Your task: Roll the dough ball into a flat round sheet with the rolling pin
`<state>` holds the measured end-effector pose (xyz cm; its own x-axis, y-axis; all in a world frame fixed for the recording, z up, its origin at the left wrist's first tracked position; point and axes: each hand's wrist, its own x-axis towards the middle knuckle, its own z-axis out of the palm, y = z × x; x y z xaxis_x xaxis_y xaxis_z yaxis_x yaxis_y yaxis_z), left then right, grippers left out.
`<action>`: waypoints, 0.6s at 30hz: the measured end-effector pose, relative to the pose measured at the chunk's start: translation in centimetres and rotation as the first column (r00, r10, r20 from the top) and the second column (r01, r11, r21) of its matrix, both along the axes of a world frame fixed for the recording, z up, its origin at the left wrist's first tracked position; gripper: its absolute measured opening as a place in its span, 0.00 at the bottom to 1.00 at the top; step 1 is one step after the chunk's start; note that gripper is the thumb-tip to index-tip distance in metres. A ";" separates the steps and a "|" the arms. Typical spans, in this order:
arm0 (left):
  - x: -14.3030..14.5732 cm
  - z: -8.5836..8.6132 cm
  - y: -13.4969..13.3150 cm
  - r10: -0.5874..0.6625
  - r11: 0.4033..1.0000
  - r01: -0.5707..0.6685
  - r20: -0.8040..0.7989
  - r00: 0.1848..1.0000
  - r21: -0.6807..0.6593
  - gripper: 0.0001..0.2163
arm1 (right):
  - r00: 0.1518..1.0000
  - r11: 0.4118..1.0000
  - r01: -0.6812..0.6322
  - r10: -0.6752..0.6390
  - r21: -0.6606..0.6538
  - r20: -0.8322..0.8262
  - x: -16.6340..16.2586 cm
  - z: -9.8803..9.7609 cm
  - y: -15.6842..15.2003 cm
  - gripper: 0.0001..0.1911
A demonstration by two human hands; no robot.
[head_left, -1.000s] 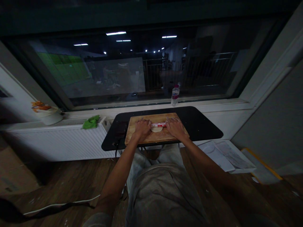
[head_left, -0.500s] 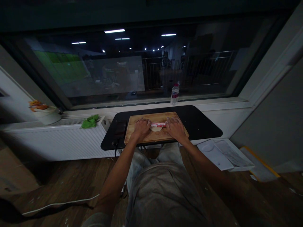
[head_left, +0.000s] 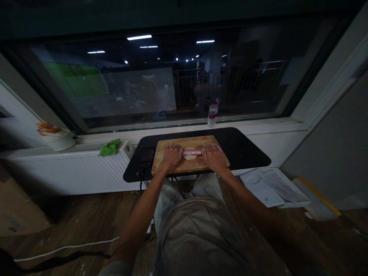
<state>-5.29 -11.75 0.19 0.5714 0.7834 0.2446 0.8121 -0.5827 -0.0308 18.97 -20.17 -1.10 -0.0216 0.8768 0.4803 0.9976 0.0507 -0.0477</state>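
My left hand (head_left: 173, 155) lies over the left end of a rolling pin (head_left: 192, 152), a short rod with a red and white printed label. The right end is under my right hand (head_left: 212, 155), so both ends are hidden by fingers. Beneath the pin is a flat round of pale dough (head_left: 190, 156), showing on the far and near sides of it. The dough rests on a wooden cutting board (head_left: 186, 166), which sits on a black table (head_left: 245, 151).
A water bottle (head_left: 212, 114) stands on the windowsill behind the table. To the left, a green cloth (head_left: 110, 147) and a white pot (head_left: 61, 141) sit on the radiator (head_left: 94, 174). A dark object (head_left: 147, 156) lies left of the board. A white box (head_left: 276, 188) is low on the right.
The rolling pin has turned, showing different printing on its label. More dough now shows on its far side and less on its near side. Both hands remain at its ends.
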 end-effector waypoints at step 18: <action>-0.7 -1.7 -1.6 0.009 0.999 -0.018 0.205 0.979 0.042 0.22 | 0.996 0.994 -0.069 0.074 0.086 -0.054 0.3 -1.0 -1.8 0.29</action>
<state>-6.04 -13.40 -1.48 0.4956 0.7765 0.3891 0.8114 -0.5737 0.1114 19.23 -21.98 -2.14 -0.0532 0.8307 0.5542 0.9870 0.1279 -0.0970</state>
